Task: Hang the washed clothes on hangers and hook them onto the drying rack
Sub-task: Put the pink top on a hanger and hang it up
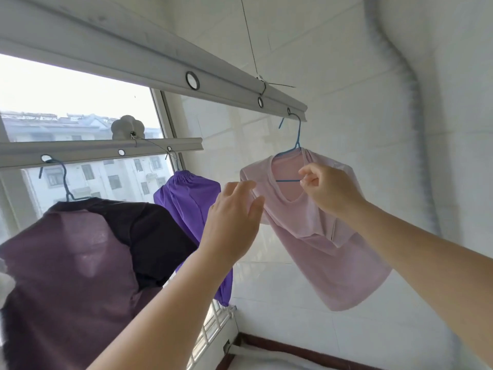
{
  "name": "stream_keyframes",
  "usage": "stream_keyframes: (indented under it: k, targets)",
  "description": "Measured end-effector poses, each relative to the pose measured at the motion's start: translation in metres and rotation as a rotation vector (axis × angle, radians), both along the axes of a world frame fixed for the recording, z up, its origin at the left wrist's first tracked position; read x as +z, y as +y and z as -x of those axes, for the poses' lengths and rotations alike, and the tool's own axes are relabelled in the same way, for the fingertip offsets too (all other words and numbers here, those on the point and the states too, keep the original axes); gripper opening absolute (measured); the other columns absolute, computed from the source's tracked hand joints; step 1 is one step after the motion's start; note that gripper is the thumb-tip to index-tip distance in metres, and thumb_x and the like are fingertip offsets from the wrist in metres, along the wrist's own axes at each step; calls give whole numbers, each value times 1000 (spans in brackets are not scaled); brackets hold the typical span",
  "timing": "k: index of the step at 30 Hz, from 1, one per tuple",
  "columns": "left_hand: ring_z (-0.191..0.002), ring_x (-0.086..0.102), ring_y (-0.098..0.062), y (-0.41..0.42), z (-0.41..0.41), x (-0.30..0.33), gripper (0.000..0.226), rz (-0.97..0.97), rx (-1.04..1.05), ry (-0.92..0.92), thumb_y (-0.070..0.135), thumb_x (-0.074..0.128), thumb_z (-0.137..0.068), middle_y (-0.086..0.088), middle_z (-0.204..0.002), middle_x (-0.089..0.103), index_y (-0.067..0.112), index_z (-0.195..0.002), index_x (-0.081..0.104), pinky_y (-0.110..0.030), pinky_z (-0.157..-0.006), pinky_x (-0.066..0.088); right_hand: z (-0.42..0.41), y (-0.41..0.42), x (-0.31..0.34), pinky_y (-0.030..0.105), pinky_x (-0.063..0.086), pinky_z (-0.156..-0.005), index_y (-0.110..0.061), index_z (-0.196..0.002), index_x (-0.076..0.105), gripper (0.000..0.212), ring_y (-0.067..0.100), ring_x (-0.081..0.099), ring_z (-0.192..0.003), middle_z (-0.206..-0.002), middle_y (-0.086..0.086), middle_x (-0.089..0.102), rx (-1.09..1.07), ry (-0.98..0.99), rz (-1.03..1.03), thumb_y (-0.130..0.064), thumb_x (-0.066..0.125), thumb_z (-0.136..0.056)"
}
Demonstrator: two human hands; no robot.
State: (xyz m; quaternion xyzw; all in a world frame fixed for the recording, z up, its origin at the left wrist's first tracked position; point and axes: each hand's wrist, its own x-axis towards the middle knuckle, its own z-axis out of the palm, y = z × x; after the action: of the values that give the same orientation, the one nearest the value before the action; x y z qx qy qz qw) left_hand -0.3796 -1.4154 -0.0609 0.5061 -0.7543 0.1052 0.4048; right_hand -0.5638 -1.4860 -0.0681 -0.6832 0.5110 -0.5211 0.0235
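Currently: pink shirt [314, 236], light, limp, on blue hanger [294, 145]; your right hand [328, 190] pinches its neckline, left hand [234, 217] released; grip the shoulders.

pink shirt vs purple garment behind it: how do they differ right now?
The pink shirt hangs from the near rail; the purple garment hangs from the far rail by the window. The pink shirt is pale and shows a scooped neckline; the purple garment is vivid with a gathered elastic top. The right hand pinches the pink shirt's hanger bar and the left hand reaches its shoulder; nothing holds the purple garment. Both hang on blue hangers hooked into rail holes.
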Motion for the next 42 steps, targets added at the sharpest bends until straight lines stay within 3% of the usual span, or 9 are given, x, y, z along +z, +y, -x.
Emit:
stream_keyframes:
  k: [13,16,19,25,29,31,37,40,42]
  targets:
    - [-115,46,-20,-100,-8,27,43,7,-26,-155,30,47,-91,2,-133,42,25,-133,37,-38,-99,39,17,-99,42,33,42,-84,-9,-116,57,29,29,54,-108,-119,11,59,-302,123,107,-18,44,-92]
    - [-115,46,-19,-114,-2,28,43,21,-27,-158,31,48,-91,4,-132,43,27,-132,38,-38,-99,39,28,-124,48,37,42,-90,-7,-125,51,36,33,51,-114,-125,15,55,-365,125,72,-22,42,-94]
    - [-113,47,-18,-128,4,32,41,17,2,-150,32,47,-91,4,-129,44,28,-130,39,-37,-98,39,39,-154,56,39,39,-85,-4,-121,50,38,37,51,-110,-120,18,57,-430,177,9,-29,38,-95]
    - [-118,44,-19,-162,31,45,41,-4,89,-108,29,47,-91,3,-132,44,26,-131,39,-35,-100,37,62,-202,63,40,34,-95,-11,-132,41,49,33,47,-121,-132,11,52,-261,72,-112,-42,30,-96]
    - [-116,45,-20,-178,54,45,41,-38,102,-141,28,47,-92,1,-131,44,25,-131,38,-37,-101,36,80,-222,61,38,40,-80,-7,-93,59,36,29,58,-92,-87,7,60,-117,-90,-2,-40,43,-92]
    - [-118,44,-19,-183,64,44,41,-46,100,-143,28,47,-92,2,-132,43,25,-132,38,-36,-101,36,88,-224,62,33,37,-68,1,-87,61,37,25,54,-75,-74,8,55,-28,-170,52,-34,49,-91]
    - [-118,44,-20,-192,93,48,44,-16,98,-159,29,48,-90,1,-132,42,26,-133,37,-36,-101,35,112,-224,76,33,37,-65,1,-83,65,36,28,53,-71,-70,13,59,-42,-304,170,-32,53,-89]
    - [-115,45,-21,-191,102,51,44,15,88,-173,30,48,-90,0,-130,43,26,-133,36,-35,-100,36,124,-215,88,33,32,-64,-10,-62,55,36,27,48,-68,-58,6,49,-80,-383,197,-31,50,-90]
    - [-117,45,-20,-189,105,52,44,36,83,-161,29,48,-91,1,-132,42,26,-133,36,-36,-100,36,129,-207,90,31,31,-65,-3,-67,58,35,26,48,-71,-68,17,56,-46,-421,215,-28,50,-91]
